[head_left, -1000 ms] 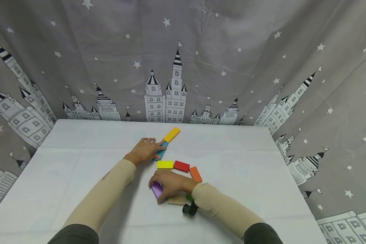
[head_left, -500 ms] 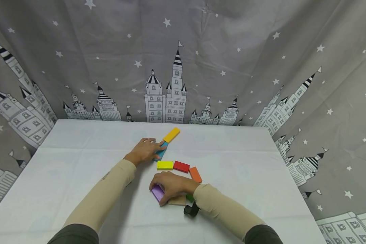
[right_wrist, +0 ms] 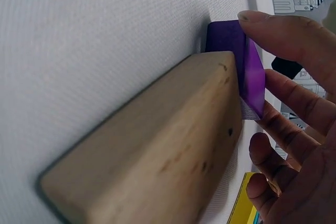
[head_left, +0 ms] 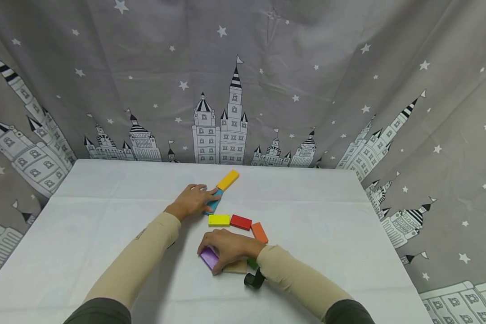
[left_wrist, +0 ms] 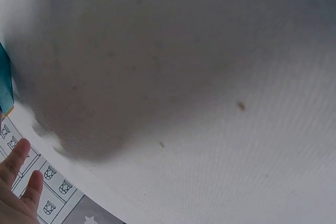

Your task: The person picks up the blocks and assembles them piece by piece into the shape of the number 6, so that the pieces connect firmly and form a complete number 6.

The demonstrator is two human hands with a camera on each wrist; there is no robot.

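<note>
Purple block [head_left: 209, 258] lies flat on the white table, and my right hand [head_left: 228, 245] pinches it, thumb at its near end and fingers at the far-left end. The right wrist view shows the thumb on one end of the purple block [right_wrist: 254, 80], which touches a bare wooden block [right_wrist: 157, 129]. Farther back, my left hand [head_left: 190, 200] holds a blue block [head_left: 213, 203] between thumb and fingers. In the left wrist view just a sliver of the blue block [left_wrist: 5, 80] shows, with two fingers [left_wrist: 32, 187] stretched out beside it.
An orange-yellow block [head_left: 228, 180] meets the blue one's far end. Yellow [head_left: 219, 220], red [head_left: 240, 222] and orange [head_left: 260, 232] blocks curve rightward; a green block [head_left: 252, 263] is partly hidden under the right wrist. A grey castle-print curtain [head_left: 283, 81] hangs behind the table.
My right hand has shifted slightly toward me and right with the purple block, whose end now sits by the wooden block. My left hand stays in place on the blue block.
</note>
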